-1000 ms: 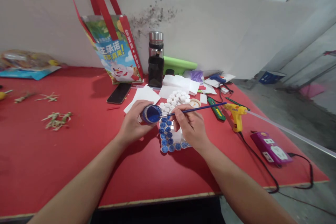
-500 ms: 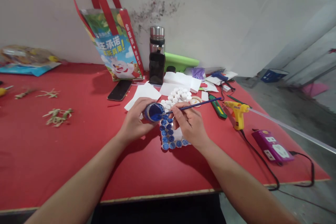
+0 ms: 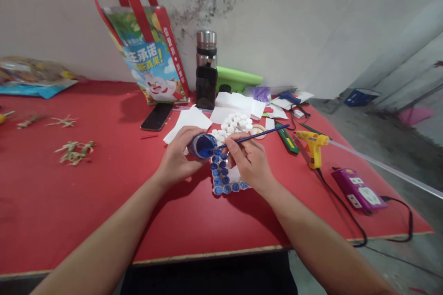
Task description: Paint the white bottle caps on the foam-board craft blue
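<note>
My left hand (image 3: 180, 154) is wrapped round a small jar of blue paint (image 3: 204, 145), its mouth tilted toward me. Between the fingers of my right hand (image 3: 249, 159) is a thin dark blue paintbrush (image 3: 265, 132), its tip at the jar's mouth. Under both hands lies a white frame edged with round blue-painted pieces (image 3: 226, 189); my right hand hides part of it. Just behind is a pile of white round pieces (image 3: 237, 123). A roll of tape (image 3: 258, 131) sits beyond my right fingers.
On the red table (image 3: 194, 226) stand a shopping bag (image 3: 155, 67) and a bottle (image 3: 206, 73), near a phone (image 3: 157, 116). Rightward are a green cutter (image 3: 287, 139), a yellow glue gun (image 3: 314, 147) and a purple power strip (image 3: 358, 191). Straw pieces (image 3: 76, 151) lie left.
The view has shifted slightly, so the table's things appear a little higher. The brush's tip stays at the jar, and both hands keep their holds.
</note>
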Available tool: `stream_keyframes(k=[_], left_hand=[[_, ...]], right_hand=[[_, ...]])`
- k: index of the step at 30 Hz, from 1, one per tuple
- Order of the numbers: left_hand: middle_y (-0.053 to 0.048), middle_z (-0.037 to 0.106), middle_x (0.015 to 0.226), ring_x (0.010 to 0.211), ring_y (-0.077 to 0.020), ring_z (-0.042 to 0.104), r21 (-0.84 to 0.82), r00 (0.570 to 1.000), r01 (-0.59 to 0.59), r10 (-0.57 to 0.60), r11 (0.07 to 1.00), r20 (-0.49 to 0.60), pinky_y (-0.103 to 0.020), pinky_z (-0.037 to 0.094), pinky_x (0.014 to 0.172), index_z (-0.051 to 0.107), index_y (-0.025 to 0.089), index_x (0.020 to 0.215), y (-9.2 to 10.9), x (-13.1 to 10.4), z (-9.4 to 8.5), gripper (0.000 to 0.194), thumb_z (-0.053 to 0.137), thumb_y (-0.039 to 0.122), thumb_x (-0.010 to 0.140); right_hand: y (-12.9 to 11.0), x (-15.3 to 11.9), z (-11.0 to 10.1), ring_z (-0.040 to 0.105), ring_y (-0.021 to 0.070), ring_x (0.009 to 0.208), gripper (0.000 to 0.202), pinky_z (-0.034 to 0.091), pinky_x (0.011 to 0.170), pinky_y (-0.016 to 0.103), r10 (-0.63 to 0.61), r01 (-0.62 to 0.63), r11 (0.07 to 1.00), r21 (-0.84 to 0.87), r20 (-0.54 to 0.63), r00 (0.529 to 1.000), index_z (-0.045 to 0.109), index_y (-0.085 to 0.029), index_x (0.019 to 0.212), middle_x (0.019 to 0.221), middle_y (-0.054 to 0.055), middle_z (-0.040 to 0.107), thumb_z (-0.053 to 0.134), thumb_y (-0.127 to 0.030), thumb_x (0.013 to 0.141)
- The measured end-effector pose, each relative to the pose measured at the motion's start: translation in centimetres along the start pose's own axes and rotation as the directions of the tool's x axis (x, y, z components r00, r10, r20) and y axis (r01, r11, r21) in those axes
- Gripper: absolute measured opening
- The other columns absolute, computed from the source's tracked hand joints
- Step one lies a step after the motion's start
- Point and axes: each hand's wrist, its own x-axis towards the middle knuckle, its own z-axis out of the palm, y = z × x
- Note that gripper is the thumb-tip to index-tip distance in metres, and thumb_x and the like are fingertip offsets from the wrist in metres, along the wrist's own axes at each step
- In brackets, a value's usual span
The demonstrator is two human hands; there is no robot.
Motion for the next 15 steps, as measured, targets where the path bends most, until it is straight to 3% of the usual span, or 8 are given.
stream_keyframes(k=[15], left_hand=[[-0.012, 0.073, 0.129, 0.123, -0.0305, 0.072, -0.019, 1.0, 0.026, -0.026, 0.999, 0.0, -0.048, 0.062, 0.109, 0.069, 0.022, 0.133, -0.17, 0.06, -0.03, 0.048, 0.089, 0.023, 0.089]], right_hand=[[-0.71, 0.32, -0.49, 0.062, 0.0073, 0.048, 0.03, 0.053, 0.05, 0.025, -0.035, 0.046, 0.997, 0.068, -0.156, 0.987, 0.067, -0.024, 0.095, 0.077, -0.003, 0.074, 0.066, -0.049, 0.11]])
